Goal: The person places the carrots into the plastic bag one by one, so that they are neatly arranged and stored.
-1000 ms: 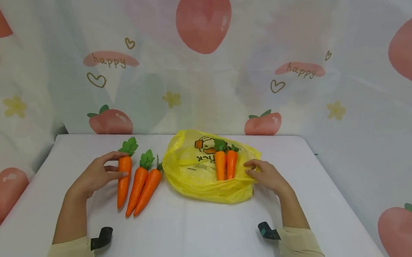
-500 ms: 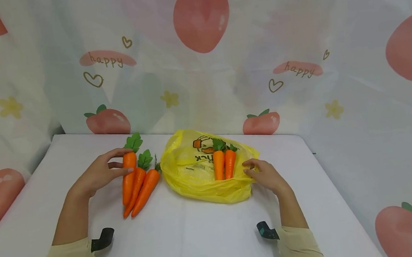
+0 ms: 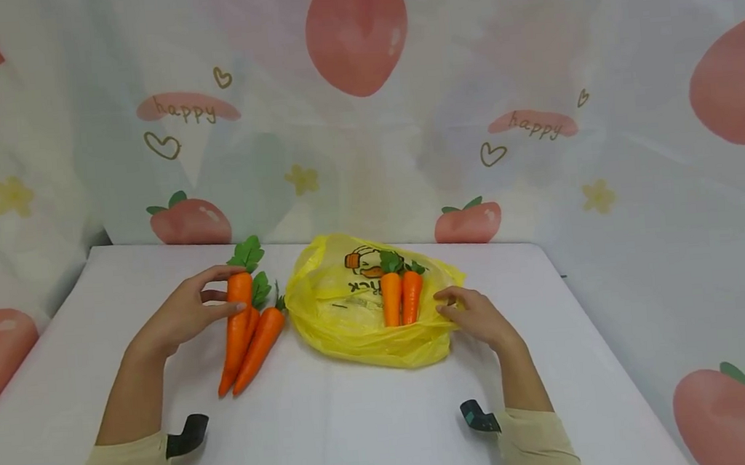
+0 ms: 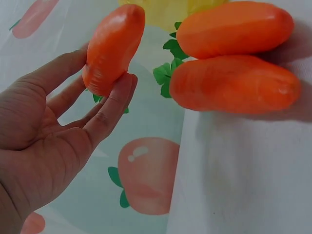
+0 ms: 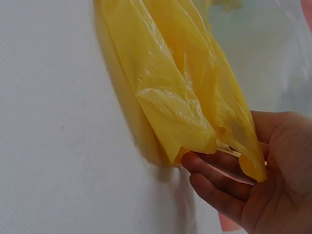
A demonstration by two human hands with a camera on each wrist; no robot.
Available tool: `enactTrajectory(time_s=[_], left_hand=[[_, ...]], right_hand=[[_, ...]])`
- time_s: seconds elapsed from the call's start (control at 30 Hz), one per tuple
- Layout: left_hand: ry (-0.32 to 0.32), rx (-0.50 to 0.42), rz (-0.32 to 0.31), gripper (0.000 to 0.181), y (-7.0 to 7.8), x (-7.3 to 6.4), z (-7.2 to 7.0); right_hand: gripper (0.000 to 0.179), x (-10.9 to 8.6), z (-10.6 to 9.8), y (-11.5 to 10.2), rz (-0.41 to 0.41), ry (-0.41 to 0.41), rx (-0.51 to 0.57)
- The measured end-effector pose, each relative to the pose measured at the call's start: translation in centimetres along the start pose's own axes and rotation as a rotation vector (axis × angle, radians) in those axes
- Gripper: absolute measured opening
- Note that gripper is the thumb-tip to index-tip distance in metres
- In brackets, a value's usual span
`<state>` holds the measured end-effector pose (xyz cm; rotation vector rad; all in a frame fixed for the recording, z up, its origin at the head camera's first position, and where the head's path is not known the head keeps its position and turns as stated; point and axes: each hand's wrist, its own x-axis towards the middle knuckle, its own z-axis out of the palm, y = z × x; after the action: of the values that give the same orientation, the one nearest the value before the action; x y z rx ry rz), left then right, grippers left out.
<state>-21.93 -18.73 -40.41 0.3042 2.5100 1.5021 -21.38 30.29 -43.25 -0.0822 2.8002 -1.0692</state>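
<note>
My left hand (image 3: 185,313) pinches an orange carrot (image 4: 114,46) with green leaves between thumb and fingers, raised over two other carrots. Of those two, one carrot (image 3: 262,349) shows fully on the table, while the held one partly covers its neighbour in the head view. Right of them lies a yellow plastic bag (image 3: 326,313), its mouth spread wide, with a printed duck face. Two carrots (image 3: 392,300) lie side by side within it, leaves toward the back. At the bag's right edge, my right hand (image 3: 481,319) grips the thin plastic between thumb and fingers.
A white cloth covers the table (image 3: 362,430). Behind it and along both sides hangs a curtain (image 3: 366,153) printed with fruit. Each sleeve carries a small black wrist mount (image 3: 188,435).
My left hand has lifted the leftmost carrot and shifted it right, over its neighbour. My right hand keeps its hold on the bag. The head view has turned slightly.
</note>
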Motion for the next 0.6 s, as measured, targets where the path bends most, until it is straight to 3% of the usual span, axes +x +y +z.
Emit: enactTrajectory(time_s=[0.6], left_hand=[[-0.005,-0.026,0.066,0.064,3.0,0.6,1.0]], right_hand=[[0.033,0.1,0.0,0.0,0.000,0.002,-0.007]])
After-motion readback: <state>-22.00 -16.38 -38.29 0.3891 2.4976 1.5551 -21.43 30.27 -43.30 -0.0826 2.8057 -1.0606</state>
